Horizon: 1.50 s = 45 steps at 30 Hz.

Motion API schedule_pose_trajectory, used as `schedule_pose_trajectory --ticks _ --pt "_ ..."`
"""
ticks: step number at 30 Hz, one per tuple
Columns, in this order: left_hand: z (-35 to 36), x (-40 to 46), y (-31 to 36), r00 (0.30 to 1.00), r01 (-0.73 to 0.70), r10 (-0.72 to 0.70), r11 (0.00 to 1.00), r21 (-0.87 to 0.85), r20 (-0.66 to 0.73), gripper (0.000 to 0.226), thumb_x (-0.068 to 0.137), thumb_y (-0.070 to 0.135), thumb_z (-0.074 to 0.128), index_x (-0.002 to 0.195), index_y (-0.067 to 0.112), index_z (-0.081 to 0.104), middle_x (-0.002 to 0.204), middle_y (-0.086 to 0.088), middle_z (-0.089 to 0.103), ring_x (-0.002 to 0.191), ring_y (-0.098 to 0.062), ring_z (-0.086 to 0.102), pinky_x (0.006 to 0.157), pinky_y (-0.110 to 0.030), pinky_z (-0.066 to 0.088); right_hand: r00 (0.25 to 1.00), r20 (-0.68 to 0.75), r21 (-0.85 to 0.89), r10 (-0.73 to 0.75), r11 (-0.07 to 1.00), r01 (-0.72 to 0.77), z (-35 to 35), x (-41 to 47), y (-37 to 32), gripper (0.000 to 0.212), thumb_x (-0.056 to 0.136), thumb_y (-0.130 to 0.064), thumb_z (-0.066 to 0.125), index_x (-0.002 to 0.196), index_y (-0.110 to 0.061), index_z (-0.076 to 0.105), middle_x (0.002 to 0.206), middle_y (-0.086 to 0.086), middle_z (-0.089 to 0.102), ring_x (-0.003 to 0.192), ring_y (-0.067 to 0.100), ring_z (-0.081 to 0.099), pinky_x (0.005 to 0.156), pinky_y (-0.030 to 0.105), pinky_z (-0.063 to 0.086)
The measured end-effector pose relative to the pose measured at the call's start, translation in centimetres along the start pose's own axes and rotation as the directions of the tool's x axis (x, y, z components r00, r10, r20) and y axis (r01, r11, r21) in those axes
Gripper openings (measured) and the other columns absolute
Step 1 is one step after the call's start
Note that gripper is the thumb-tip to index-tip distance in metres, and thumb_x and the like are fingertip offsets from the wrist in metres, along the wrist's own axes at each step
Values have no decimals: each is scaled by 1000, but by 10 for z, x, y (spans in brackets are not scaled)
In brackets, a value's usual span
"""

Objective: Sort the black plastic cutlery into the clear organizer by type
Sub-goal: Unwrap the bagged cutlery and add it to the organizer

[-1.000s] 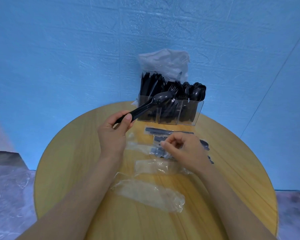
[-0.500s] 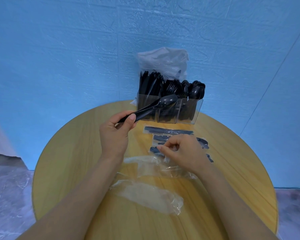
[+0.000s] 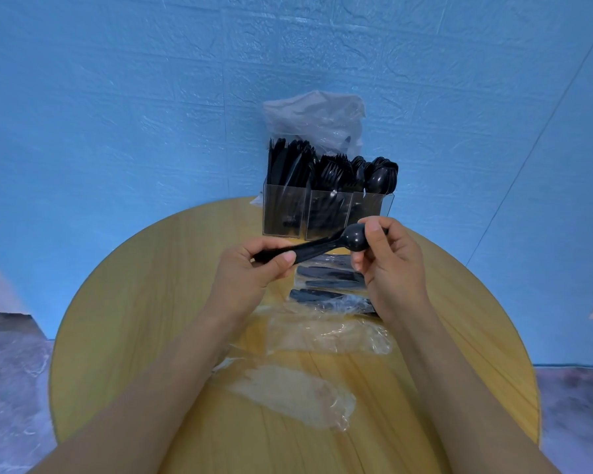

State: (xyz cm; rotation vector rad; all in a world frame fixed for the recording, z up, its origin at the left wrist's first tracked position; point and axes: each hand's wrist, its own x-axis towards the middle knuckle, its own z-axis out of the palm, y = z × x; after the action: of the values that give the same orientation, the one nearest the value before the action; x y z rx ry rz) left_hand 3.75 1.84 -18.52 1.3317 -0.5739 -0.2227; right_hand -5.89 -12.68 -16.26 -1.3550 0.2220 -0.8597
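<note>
Both hands are gripping one black spoon above the table: the left hand is pinching its handle, the right hand its bowl, just before the clear organizer

Glossy black plastic spoon, clear acrylic organizer, matt wood-grain table.

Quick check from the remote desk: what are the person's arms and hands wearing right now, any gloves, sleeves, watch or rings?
Nothing visible: the left hand and right hand are bare, with no gloves, rings or watch. Both forearms are bare to the frame's bottom edge; fingernails are short and unpainted.
</note>
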Motion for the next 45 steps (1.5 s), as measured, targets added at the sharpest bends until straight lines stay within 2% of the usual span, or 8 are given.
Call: schedule_pose_trajectory --ticks 8,13,18,26,30,36,42,45 --pt "2 -2 -1 962 -100 -16 909 404 274 8 90 18 60 97 21 63 85 6 64 73 -6 60 66 -17 50 999 -32 -41 3 999 -5 -4 5 4 16 95 -19 52 88 -6 59 77 18 44 47 9 45 46 20 39" --pt "4 0 8 928 -356 131 595 720 350 27 89 44 55 114 33 54 105 16 59 89 -3 58 74 -25 50 999 -44 -51 16 999 -19 -5 8 5 22 96 -21 52 92 0 58 72 16 47 48 8 46 46 18 39" --pt "16 3 21 883 -467 202 291 835 423 31 98 42 37 122 26 48 92 16 48 69 -7 49 54 -22 40 1000 -15 -80 19 997 -21 3 15 -1 25 95 -24 53 95 1 59 66 14 48 48 10 46 48 20 40" --pt "20 24 27 896 -443 208 480 757 393 33 101 33 27 107 13 52 77 5 56 67 -12 54 57 -32 43 989 66 179 134 973 -144 15 34 -23 25 101 -9 37 93 -5 61 63 1 63 54 5 58 56 16 52" --pt "20 35 29 925 -373 202 629 682 321 32 102 28 29 105 12 57 92 11 62 83 -12 58 74 -30 45 992 25 50 126 991 -127 25 48 -25 21 96 0 47 79 -5 58 63 4 59 54 5 58 57 15 52" --pt "18 56 22 954 -300 209 711 636 215 33 102 28 28 87 13 54 63 10 50 56 -5 46 56 -22 36 993 -63 -107 96 989 -102 40 77 -23 14 91 4 50 87 -5 60 64 4 60 48 2 56 55 16 52" --pt "18 84 20 995 -86 105 837 540 -5 32 103 25 26 89 13 51 72 -3 61 57 -13 56 62 -35 52 976 -204 -84 82 991 -101 47 108 -19 14 89 4 50 90 -8 58 67 6 57 47 5 54 53 17 51" --pt "13 95 17 986 -76 147 829 555 -84 32 104 25 25 87 15 51 69 3 60 59 -10 54 58 -23 45 958 -286 -57 -6 998 -11 46 125 -26 17 91 3 45 93 -12 53 65 3 56 45 6 54 53 18 52"
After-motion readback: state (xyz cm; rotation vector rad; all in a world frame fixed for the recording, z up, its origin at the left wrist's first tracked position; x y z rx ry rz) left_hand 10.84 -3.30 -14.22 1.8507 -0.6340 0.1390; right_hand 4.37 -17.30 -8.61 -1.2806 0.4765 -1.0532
